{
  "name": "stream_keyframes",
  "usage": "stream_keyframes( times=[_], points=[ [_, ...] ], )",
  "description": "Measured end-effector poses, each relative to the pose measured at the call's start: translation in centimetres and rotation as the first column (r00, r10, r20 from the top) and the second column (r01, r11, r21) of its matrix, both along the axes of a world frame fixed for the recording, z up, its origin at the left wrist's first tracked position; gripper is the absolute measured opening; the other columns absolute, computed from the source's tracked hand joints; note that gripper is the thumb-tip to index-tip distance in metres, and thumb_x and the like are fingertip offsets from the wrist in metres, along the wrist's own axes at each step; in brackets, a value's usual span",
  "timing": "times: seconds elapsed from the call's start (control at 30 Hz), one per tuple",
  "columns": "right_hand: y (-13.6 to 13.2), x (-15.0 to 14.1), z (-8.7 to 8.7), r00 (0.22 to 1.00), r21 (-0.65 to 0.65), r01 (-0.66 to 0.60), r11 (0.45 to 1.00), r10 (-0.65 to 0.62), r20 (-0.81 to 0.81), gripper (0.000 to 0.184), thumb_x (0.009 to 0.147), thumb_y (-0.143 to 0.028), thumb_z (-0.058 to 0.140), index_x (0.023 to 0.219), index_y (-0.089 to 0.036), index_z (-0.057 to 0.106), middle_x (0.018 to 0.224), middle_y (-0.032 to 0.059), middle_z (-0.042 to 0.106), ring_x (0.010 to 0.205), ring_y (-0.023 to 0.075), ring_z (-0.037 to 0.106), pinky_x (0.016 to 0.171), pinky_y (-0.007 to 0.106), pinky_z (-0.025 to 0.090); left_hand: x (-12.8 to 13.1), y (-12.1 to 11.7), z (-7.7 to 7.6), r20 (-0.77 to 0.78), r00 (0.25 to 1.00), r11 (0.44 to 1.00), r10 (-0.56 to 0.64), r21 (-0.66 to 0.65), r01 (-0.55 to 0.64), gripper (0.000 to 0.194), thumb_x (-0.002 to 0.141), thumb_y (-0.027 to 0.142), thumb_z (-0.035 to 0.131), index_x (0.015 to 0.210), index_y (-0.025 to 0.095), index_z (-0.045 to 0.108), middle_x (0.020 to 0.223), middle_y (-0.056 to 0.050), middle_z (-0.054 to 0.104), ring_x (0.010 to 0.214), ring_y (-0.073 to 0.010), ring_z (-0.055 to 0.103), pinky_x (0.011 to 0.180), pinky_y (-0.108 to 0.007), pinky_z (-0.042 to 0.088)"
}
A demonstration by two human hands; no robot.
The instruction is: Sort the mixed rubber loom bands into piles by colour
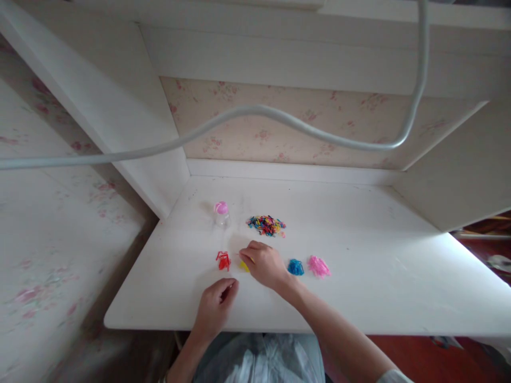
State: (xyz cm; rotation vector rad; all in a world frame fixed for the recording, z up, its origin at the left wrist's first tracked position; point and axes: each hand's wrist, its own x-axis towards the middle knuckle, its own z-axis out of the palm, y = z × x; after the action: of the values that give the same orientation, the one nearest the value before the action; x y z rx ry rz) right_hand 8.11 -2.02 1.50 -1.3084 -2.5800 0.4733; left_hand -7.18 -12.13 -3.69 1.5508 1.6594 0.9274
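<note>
My right hand [261, 261] reaches over a small yellow pile [244, 266] and partly covers it. Its thumb and forefinger are pinched together; a tiny reddish bit shows at the tips, too small to make out. Curled and closed, my left hand [217, 303] rests near the front edge, with nothing visible in it. Just beyond it lies a red pile [224, 260] of what look like small rubber bands. A blue pile [296, 267] and a pink pile [318, 266] sit to the right of my right wrist. Farther back is a mixed, many-coloured heap [266, 225] of similar pieces.
A clear container [222, 218] with a pink top [221, 207] stands left of the mixed heap. All this is on a white desk [371, 287] between side panels. A pale cable [255, 110] crosses the upper view, in front of a white shelf [279, 53].
</note>
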Motion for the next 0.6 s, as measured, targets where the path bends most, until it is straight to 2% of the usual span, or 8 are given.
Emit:
stream_keyframes(
  times=[0.17,0.33,0.47,0.6],
  points=[
    [0.1,-3.9,-0.2,0.989,0.032,-0.085,0.996,0.081,0.125,0.034,0.094,-0.030,0.036,0.086,-0.025,0.068,0.090,0.0021,0.063,0.086,0.0137,0.058,0.078,0.025,0.040,-0.1,-0.1,0.0,-0.028,1.000,1.000,0.010,-0.015,-0.011,0.036,0.088,0.043,0.042,0.077,0.017,0.064,0.061,0.000,0.054,0.056,-0.0099,0.047,0.053,-0.019,0.037],
    [0.5,-5.0,0.0,0.982,0.050,-0.103,0.993,0.094,0.162,0.030,0.093,-0.030,0.039,0.087,-0.023,0.068,0.094,0.0036,0.063,0.088,0.0160,0.058,0.076,0.027,0.041,-0.2,-0.1,-0.2,-0.041,0.999,1.000,0.014,-0.008,-0.014,0.038,0.088,0.044,0.040,0.076,0.017,0.064,0.060,0.000,0.053,0.055,-0.0098,0.046,0.052,-0.019,0.036],
    [0.1,-3.0,0.9,0.996,0.057,-0.023,0.998,0.018,0.082,0.032,0.094,-0.029,0.037,0.089,-0.024,0.068,0.090,0.0035,0.064,0.088,0.0150,0.058,0.079,0.026,0.040,-0.3,0.0,-0.2,-0.053,0.999,1.000,0.009,0.011,-0.009,0.036,0.089,0.042,0.039,0.078,0.017,0.064,0.064,-0.001,0.058,0.058,-0.0111,0.050,0.055,-0.020,0.040],
    [-1.6,1.5,1.0,0.975,0.001,0.161,0.987,-0.159,-0.154,0.034,0.096,-0.033,0.035,0.098,-0.026,0.068,0.088,0.0018,0.065,0.082,0.0119,0.060,0.075,0.020,0.042,-0.2,0.1,0.1,-0.046,0.999,1.000,-0.013,0.007,0.013,0.032,0.088,0.039,0.042,0.081,0.018,0.065,0.071,-0.002,0.064,0.063,-0.0120,0.055,0.060,-0.020,0.043]
  ],
)
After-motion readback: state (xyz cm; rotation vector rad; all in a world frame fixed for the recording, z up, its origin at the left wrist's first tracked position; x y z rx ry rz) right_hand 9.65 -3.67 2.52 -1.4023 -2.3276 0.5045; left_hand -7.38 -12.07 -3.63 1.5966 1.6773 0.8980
